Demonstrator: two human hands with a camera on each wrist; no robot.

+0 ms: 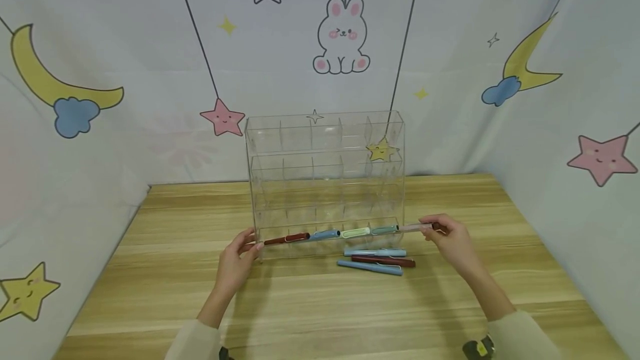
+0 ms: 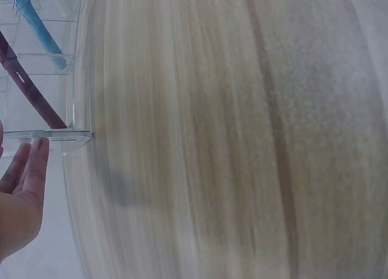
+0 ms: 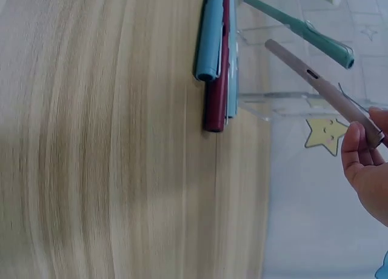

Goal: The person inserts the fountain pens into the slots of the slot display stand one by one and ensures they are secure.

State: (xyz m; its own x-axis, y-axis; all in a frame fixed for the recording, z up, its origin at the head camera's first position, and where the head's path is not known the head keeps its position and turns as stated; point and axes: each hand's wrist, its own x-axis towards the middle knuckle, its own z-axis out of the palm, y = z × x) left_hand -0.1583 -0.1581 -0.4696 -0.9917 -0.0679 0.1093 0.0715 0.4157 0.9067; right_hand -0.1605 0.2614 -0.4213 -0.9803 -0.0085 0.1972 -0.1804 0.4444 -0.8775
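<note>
A clear acrylic pen rack (image 1: 327,181) with several tiers stands on the table. My left hand (image 1: 236,260) touches its lower left side; in the left wrist view, nearly straight fingers (image 2: 37,164) rest against the side panel. My right hand (image 1: 452,240) pinches a pinkish-grey pen (image 3: 321,88) by one end, at the right end of the bottom tier. Along that tier lie a dark red pen (image 1: 287,238), a blue pen (image 1: 325,234), a light green pen (image 1: 355,232) and a green pen (image 1: 384,229), each tilted in its compartment.
In front of the rack's right half lie a light blue pen (image 1: 375,252), another dark red pen (image 1: 383,261) and another blue pen (image 1: 370,267), close together. Behind the wooden table (image 1: 320,315) hangs a printed cloth (image 1: 290,65).
</note>
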